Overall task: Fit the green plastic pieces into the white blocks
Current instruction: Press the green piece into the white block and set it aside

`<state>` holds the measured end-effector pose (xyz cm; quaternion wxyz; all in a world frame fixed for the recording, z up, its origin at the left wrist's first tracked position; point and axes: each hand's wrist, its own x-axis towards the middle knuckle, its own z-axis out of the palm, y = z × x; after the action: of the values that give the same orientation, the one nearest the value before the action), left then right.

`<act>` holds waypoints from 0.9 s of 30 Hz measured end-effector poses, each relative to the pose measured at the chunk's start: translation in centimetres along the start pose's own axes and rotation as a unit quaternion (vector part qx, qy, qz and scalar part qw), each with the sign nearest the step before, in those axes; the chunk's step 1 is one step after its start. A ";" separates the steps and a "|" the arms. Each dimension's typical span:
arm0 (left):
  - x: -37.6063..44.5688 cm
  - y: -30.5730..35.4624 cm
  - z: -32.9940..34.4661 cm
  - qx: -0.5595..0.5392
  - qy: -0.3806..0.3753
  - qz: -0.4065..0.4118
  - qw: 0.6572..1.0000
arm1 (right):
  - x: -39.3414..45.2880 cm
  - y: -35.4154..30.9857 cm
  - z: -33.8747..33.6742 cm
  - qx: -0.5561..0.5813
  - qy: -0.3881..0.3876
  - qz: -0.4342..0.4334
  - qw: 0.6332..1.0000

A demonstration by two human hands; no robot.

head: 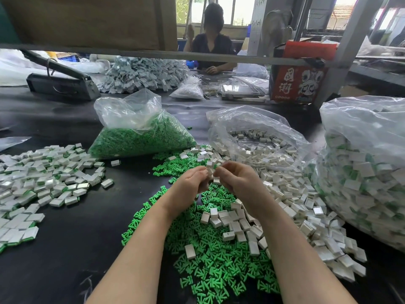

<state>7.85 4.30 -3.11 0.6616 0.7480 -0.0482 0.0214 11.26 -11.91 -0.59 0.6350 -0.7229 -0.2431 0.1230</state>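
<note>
My left hand (192, 183) and my right hand (235, 178) meet above the middle of the black table, fingertips together. Between them sit small white blocks (211, 172), with a bit of green showing at the top. Which hand holds which piece is partly hidden by the fingers. Below my hands spreads a heap of loose green plastic pieces (210, 266). Loose white blocks (289, 207) lie to the right of it and spill over it. A pile of white blocks with green fitted in them (43, 183) lies at the left.
A clear bag of green pieces (140, 134) stands behind the hands, an open bag of white blocks (258, 139) to its right, and a big bag of fitted blocks (361, 167) at far right. A person (211, 42) sits across the table. A red box (298, 82) stands by a metal post.
</note>
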 end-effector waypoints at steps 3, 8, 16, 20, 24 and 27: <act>0.0 -0.1 -0.2 0.006 0.007 0.011 1.000 | 0.0 -0.2 0.0 -0.024 -0.007 -0.001 1.000; 0.1 -0.1 -0.2 0.016 0.002 0.018 1.000 | 0.1 -0.3 0.6 -0.050 0.003 -0.002 0.999; 0.1 0.0 0.0 0.012 -0.013 0.018 1.000 | 0.3 0.0 0.8 -0.087 -0.004 -0.010 0.996; 0.0 0.1 -0.1 0.007 -0.021 0.023 1.000 | 0.4 0.1 0.6 -0.078 -0.026 -0.008 0.997; -0.2 0.2 -0.2 0.028 -0.034 0.022 0.999 | 0.3 0.1 0.4 -0.061 -0.043 0.003 0.997; 0.0 0.1 -0.3 0.035 -0.040 0.020 0.998 | 0.2 0.2 0.4 -0.032 -0.047 0.023 0.998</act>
<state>7.81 4.63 -2.97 0.6321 0.7698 -0.0886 0.0065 11.28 -11.51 -0.79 0.5965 -0.7415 -0.2599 0.1639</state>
